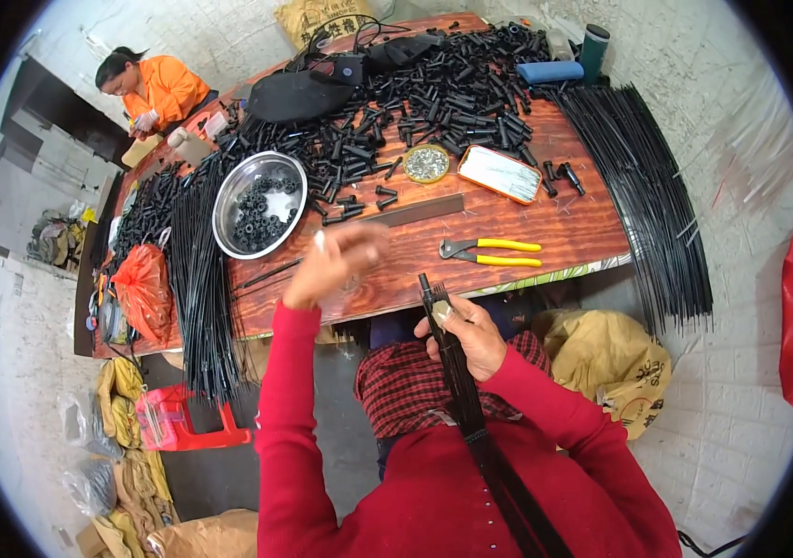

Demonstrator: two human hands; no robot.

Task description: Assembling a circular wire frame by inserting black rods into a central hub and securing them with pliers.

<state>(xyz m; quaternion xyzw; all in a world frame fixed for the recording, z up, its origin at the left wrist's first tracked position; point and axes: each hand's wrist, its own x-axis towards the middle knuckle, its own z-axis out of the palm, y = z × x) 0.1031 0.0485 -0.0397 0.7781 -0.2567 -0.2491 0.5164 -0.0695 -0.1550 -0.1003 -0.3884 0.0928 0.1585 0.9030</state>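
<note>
My right hand (473, 339) is closed around a bundle of thin black rods (461, 381) in front of my chest. A short black tube (425, 283) sticks up at the bundle's top end, and the lower part runs down across my red sweater. My left hand (339, 265), smeared by motion, is raised over the table's near edge, fingers stretched out and nothing visible in them. End-cutting pliers with yellow handles (506, 245) lie on the table beyond my right hand. A steel bowl (230, 200) of small black rings stands left of my left hand.
Black tubular parts (452, 93) are heaped across the wooden table (582, 223). Long black rods overhang its left (201, 288) and right (643, 186) sides. A round tin (427, 163) and a tray of pins (500, 174) stand mid-table. A person in orange (168, 88) works at the far left.
</note>
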